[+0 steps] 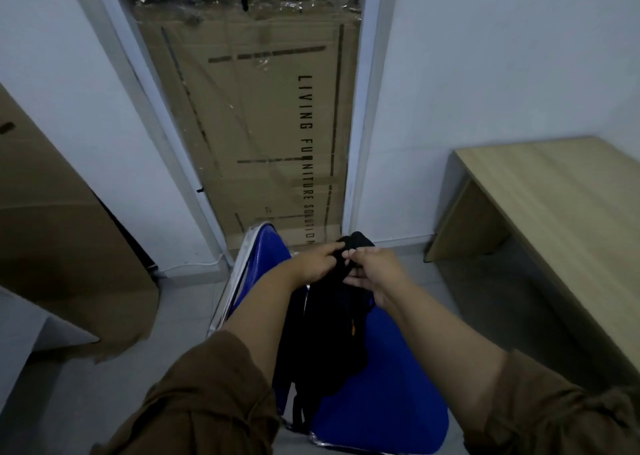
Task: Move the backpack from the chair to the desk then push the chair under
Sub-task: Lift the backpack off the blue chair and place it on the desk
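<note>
A black backpack [329,326] stands upright on the seat of a blue chair [388,385], leaning by the chair's blue back [266,250]. My left hand [320,258] and my right hand [375,271] both pinch the top of the backpack near its handle, fingers closed on the black fabric. The light wooden desk [561,205] stands to the right of the chair, its top bare in what I can see.
A large flat cardboard box [263,118] wrapped in plastic leans in the doorway straight ahead. More cardboard [59,239] leans against the wall at left. Grey tiled floor [467,281] lies between chair and desk. A white surface edge [20,333] sits at the lower left.
</note>
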A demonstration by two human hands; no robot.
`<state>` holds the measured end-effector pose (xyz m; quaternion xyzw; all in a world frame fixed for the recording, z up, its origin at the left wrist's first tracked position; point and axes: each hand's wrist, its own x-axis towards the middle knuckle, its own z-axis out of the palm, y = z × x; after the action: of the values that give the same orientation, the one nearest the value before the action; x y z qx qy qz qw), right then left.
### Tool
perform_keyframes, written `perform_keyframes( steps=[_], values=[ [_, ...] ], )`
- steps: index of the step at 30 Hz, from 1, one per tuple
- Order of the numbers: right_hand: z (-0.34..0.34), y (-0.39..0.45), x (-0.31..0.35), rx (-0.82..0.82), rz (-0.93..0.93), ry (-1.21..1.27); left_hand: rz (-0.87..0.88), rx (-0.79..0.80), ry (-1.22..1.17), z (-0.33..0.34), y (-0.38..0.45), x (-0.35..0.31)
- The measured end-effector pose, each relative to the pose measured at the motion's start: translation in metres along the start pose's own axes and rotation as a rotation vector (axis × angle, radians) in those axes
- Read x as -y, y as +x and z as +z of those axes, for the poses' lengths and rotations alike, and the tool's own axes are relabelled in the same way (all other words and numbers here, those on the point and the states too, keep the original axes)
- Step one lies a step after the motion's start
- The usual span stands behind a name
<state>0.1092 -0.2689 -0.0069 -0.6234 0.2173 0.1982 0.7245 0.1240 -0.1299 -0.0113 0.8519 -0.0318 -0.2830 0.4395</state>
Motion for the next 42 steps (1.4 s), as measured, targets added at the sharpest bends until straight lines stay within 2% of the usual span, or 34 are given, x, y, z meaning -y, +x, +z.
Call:
perform_keyframes(
  steps=[2,5,8,11,13,18,19,21,23,26,28,30,35,38,42],
  values=[
    [-0.002,-0.007,0.009,-0.03,-0.034,0.025,0.029,0.139,-0.057,0.006,-0.012,-0.004],
    [-0.004,-0.022,0.024,-0.053,-0.089,0.0,0.106,0.187,-0.149,0.019,-0.022,-0.01],
    [-0.004,-0.039,0.045,-0.079,-0.146,-0.045,0.163,-0.04,-0.094,0.038,-0.022,-0.024],
    [-0.013,-0.06,0.061,-0.131,-0.247,-0.113,0.179,-0.246,0.076,0.048,-0.029,-0.048],
    [-0.023,-0.075,0.069,-0.166,-0.316,-0.165,0.219,-0.261,0.138,0.044,-0.034,-0.063],
    [-0.055,-0.112,0.084,-0.209,-0.5,-0.129,0.304,-0.146,0.175,0.015,-0.051,-0.113],
    [-0.065,-0.115,0.087,-0.266,-0.572,-0.204,0.32,-0.122,0.191,0.01,-0.052,-0.125],
    [-0.089,-0.119,0.092,-0.462,-0.677,-0.523,0.344,-0.068,0.232,0.003,-0.055,-0.148],
    [-0.114,-0.132,0.089,-0.617,-0.642,-0.851,0.368,0.005,0.252,0.0,-0.057,-0.167],
    [-0.151,-0.15,0.073,-0.564,-0.544,-1.003,0.443,0.168,0.273,0.01,-0.061,-0.194],
    [-0.17,-0.157,0.061,-0.559,-0.553,-0.935,0.496,0.281,0.302,0.022,-0.064,-0.21],
    [-0.183,-0.173,0.052,-0.623,-0.539,-0.783,0.539,0.358,0.319,0.041,-0.063,-0.224],
    [-0.21,-0.208,0.028,-0.857,-0.557,-0.518,0.649,0.416,0.383,0.092,-0.056,-0.257],
    [-0.233,-0.233,0.027,-1.001,-0.538,-0.504,0.749,0.367,0.373,0.121,-0.052,-0.279],
    [-0.278,-0.274,0.038,-1.19,-0.519,-0.545,0.861,0.142,0.262,0.172,-0.046,-0.299]
  ],
)
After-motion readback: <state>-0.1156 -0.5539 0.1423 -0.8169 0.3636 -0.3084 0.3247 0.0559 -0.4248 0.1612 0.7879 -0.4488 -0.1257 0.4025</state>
